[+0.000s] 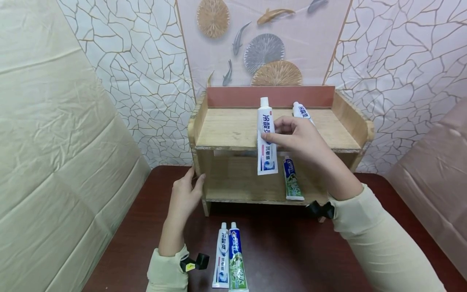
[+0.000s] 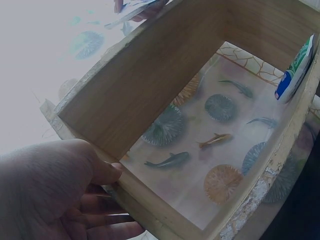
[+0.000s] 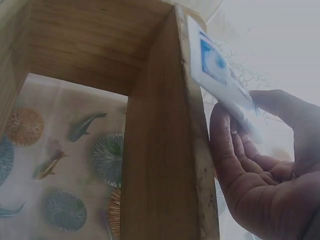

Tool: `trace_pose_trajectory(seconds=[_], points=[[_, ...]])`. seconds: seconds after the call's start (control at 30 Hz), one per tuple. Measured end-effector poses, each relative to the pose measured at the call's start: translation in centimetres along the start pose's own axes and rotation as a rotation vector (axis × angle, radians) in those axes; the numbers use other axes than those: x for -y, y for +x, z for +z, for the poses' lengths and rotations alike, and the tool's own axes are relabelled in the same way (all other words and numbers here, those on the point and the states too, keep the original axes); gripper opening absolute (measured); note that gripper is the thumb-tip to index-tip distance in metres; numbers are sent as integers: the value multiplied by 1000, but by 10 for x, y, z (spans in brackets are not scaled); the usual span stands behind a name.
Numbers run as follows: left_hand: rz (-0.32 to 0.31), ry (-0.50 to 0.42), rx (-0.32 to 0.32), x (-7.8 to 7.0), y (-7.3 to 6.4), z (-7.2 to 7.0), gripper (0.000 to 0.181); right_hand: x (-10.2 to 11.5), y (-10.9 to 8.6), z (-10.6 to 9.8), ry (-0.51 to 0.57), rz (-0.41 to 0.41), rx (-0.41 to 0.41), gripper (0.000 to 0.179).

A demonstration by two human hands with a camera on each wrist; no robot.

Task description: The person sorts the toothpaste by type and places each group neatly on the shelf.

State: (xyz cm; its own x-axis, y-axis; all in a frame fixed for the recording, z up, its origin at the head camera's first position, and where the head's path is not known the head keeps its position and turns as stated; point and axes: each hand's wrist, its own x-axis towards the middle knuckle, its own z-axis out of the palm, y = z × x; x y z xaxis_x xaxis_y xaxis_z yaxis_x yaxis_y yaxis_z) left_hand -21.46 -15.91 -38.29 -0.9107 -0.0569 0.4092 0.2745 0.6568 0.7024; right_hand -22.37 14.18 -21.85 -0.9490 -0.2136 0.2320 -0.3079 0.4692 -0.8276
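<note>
The right hand (image 1: 300, 134) is pinching a white toothpaste tube (image 1: 267, 153) mid-length, cap (image 1: 264, 101) up, before the top shelf (image 1: 228, 129), while the left hand (image 1: 184, 196) is gripping the wooden rack (image 1: 200, 121) by its side, presumably steadying it.

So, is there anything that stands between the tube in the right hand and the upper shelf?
Nothing visible stands between the held tube and the upper shelf. Another white tube lies on that shelf, but further right, partly hidden behind the right hand.
</note>
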Motion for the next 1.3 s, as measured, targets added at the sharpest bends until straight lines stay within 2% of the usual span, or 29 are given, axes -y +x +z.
trace_pose_trajectory(seconds=[0.27, 0.43, 0.63, 0.83, 1.13, 1.3], points=[[-5, 1, 3, 1, 0, 0, 40, 2, 16, -2, 212, 24, 32, 34], [-2, 2, 0, 1, 0, 1, 39, 1, 28, -5, 307, 58, 71, 37], [1, 1, -7, 1, 0, 0, 37, 4, 43, -9, 321, 135, 107, 39], [4, 9, -10, 2, 1, 1, 38, 7, 54, -10, 369, 217, 110, 39], [3, 18, -6, 2, 1, 2, 37, 3, 74, -13, 330, 260, 140, 39], [9, 16, -9, 3, 1, 2, 36, 5, 85, -18, 277, 304, 132, 47]])
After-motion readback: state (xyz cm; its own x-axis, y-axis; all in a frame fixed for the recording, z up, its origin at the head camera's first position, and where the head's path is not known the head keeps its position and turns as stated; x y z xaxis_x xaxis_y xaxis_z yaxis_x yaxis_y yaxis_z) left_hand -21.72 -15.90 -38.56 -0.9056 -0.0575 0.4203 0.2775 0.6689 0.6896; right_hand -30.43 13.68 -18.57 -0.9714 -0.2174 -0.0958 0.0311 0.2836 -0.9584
